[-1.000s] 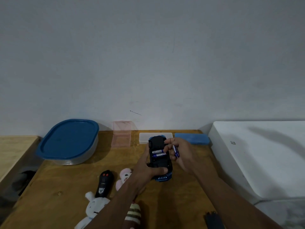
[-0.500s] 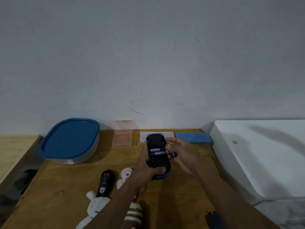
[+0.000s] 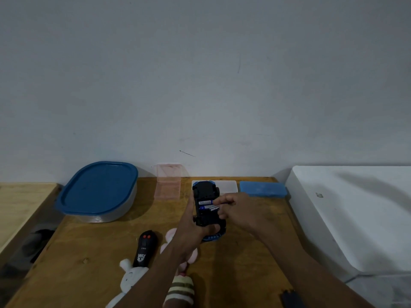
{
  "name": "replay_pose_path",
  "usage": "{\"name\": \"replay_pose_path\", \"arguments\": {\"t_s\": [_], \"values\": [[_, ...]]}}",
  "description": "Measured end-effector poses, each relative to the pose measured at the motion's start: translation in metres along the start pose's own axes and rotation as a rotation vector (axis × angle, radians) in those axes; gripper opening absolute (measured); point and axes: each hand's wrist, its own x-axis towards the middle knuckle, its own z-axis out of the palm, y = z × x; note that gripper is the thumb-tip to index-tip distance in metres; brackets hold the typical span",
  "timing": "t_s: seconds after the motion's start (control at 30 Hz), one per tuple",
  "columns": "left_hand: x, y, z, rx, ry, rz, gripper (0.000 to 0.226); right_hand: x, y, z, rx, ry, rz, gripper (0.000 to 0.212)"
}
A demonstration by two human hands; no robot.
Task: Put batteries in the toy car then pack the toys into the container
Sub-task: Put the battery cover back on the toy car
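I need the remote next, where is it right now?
In the head view, the black remote lies on the wooden table, left of the left hand, touching the white bunny.

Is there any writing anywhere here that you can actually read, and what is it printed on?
Nothing is clearly readable.
Batteries in the upturned toy car: white print, too blurred to read.
Black remote control: a small word and a white logo lower down, both too small to read.
White appliance on the right: small grey mark, illegible.

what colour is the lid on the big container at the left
Blue; the lid sits closed on a clear-walled container, shown in the head view.
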Motion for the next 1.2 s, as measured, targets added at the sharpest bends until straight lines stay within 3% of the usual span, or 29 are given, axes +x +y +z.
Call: {"name": "replay_pose_path", "arguments": {"t_s": [0.2, 0.6, 0.87, 1.2], "values": [[-0.004, 0.001, 0.002, 0.036, 0.013, -0.008, 0.090, 0.000, -0.001, 0.006, -0.171, 0.154, -0.095, 0.017], [-0.005, -0.005, 0.003, 0.080, 0.032, -0.037, 0.100, -0.008, -0.001, 0.013, -0.371, 0.221, -0.100, 0.024], [-0.006, -0.002, 0.001, 0.150, 0.052, -0.028, 0.099, -0.019, -0.005, 0.024, -0.582, 0.116, -0.265, 0.035], [-0.009, -0.005, 0.004, 0.175, 0.024, -0.013, 0.103, -0.011, -0.007, 0.010, -0.481, 0.103, -0.183, 0.013]]}}
